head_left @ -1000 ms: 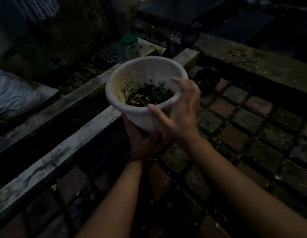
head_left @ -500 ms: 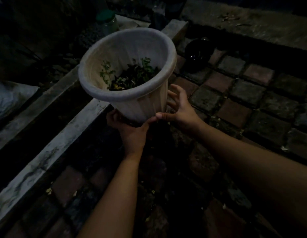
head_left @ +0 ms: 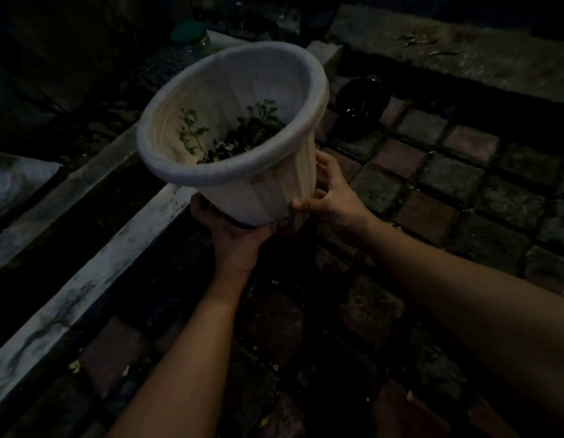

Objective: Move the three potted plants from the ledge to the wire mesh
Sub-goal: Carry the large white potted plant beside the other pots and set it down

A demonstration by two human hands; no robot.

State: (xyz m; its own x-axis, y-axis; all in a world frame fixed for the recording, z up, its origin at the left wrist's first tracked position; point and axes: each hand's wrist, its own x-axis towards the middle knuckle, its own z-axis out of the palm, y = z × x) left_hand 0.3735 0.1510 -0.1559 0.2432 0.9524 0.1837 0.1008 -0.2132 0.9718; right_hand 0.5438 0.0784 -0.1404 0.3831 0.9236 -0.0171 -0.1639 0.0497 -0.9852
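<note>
- Brick paving (head_left: 426,213) is lying dim beside the white ledge (head_left: 84,279).
- Left hand (head_left: 239,238) is cupping the pot (head_left: 261,191) from beneath; right hand (head_left: 334,197) is gripping its side, above the ledge's edge.

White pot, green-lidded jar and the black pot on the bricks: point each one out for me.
white pot (head_left: 268,197): head view, on its ribbed outer wall below the rim.
green-lidded jar (head_left: 189,32): head view, on the green lid.
black pot (head_left: 359,104): head view, on its dark glossy body.
</note>
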